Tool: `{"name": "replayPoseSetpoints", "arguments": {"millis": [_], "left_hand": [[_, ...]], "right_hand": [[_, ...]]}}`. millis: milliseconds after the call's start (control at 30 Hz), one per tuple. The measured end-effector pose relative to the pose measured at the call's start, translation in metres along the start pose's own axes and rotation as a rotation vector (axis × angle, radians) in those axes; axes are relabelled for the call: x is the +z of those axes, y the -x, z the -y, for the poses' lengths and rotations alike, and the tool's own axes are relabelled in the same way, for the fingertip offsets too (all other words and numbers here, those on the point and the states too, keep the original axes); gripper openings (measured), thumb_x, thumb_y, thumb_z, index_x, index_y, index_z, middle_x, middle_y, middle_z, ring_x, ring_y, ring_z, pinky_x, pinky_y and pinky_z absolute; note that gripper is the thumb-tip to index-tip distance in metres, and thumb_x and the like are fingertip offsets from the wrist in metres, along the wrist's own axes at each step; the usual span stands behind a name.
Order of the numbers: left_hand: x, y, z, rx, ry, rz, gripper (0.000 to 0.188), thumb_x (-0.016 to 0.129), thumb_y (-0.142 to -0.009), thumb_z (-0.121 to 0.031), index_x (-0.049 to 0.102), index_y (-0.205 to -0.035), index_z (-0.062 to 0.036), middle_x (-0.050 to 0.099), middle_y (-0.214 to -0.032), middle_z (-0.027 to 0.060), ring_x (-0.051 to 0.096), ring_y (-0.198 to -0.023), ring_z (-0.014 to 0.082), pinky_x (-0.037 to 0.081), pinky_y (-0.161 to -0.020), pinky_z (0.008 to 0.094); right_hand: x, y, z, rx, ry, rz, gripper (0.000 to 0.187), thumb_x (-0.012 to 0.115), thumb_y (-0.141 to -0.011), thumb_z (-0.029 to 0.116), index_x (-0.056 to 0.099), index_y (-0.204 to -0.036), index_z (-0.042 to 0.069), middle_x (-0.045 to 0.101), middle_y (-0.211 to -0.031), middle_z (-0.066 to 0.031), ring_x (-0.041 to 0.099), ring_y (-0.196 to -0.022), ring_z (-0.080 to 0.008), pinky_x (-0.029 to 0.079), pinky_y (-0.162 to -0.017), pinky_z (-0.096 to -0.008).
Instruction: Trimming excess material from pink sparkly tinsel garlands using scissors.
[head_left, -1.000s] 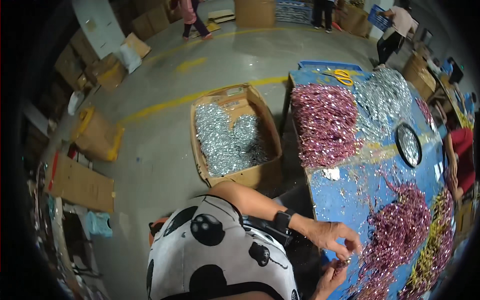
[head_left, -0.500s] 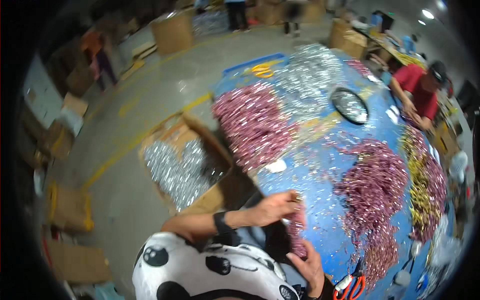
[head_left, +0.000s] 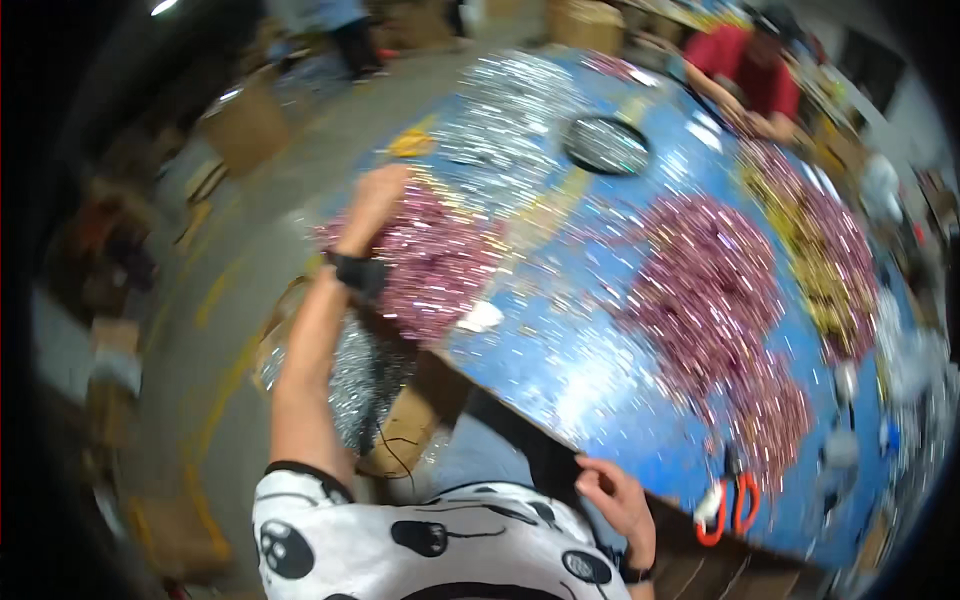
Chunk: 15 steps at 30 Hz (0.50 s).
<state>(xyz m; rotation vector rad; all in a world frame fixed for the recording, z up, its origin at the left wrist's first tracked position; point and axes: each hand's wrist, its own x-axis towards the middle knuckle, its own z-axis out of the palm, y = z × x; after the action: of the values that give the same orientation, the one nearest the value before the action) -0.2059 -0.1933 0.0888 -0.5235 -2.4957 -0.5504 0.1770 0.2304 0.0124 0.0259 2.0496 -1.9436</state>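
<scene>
My left hand [head_left: 378,203] reaches out to the far end of a heap of pink tinsel [head_left: 440,275] on the left of the blue table. Its fingers are smeared by motion, so whether they hold any strands is unclear. My right hand [head_left: 618,500] hovers by the near table edge, fingers loosely bent, thumb apart, nothing in it. Scissors with orange handles [head_left: 748,500] lie to its right. Beyond them spreads a second heap of pink tinsel [head_left: 705,280], its tail hanging toward the scissors.
Silver tinsel [head_left: 510,115] lies at the far left of the blue table [head_left: 560,385], beside a black-rimmed oval dish [head_left: 607,146]. A cardboard box [head_left: 405,430] with silver tinsel stands below the left edge. Across the table is a person in red [head_left: 745,75], near yellow and pink tinsel [head_left: 815,255].
Half a second ago both hands held a short pink tinsel bundle near me. My left arm has swung out over the left heap; my right hand has let go. The view has shifted.
</scene>
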Motion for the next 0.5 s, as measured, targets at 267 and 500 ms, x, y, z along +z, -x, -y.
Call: {"name": "replayPoseSetpoints", "arguments": {"millis": [267, 500], "left_hand": [[-0.011, -0.017, -0.020, -0.070, 0.165, -0.039, 0.038, 0.044, -0.101, -0.028, 0.062, -0.121, -0.0019, 0.064, -0.121, 0.0169, 0.056, -0.119, 0.0329, 0.043, -0.098, 0.0381], [-0.005, -0.002, -0.170, 0.230, 0.213, 0.121, 0.026, 0.059, -0.094, -0.019, 0.065, -0.113, -0.0028, 0.067, -0.110, 0.0141, 0.062, -0.104, 0.0276, 0.047, -0.089, 0.0367]], "right_hand": [[-0.010, 0.023, 0.005, 0.045, 0.036, -0.122, 0.034, 0.063, -0.092, 0.008, 0.060, -0.124, 0.000, 0.061, -0.090, -0.0002, 0.056, -0.083, -0.0073, 0.048, -0.079, -0.0233], [-0.015, 0.025, -0.005, -0.014, 0.016, -0.246, 0.033, 0.067, -0.091, 0.014, 0.062, -0.122, 0.003, 0.061, -0.088, 0.0004, 0.052, -0.075, -0.0053, 0.046, -0.069, -0.0210]]}}
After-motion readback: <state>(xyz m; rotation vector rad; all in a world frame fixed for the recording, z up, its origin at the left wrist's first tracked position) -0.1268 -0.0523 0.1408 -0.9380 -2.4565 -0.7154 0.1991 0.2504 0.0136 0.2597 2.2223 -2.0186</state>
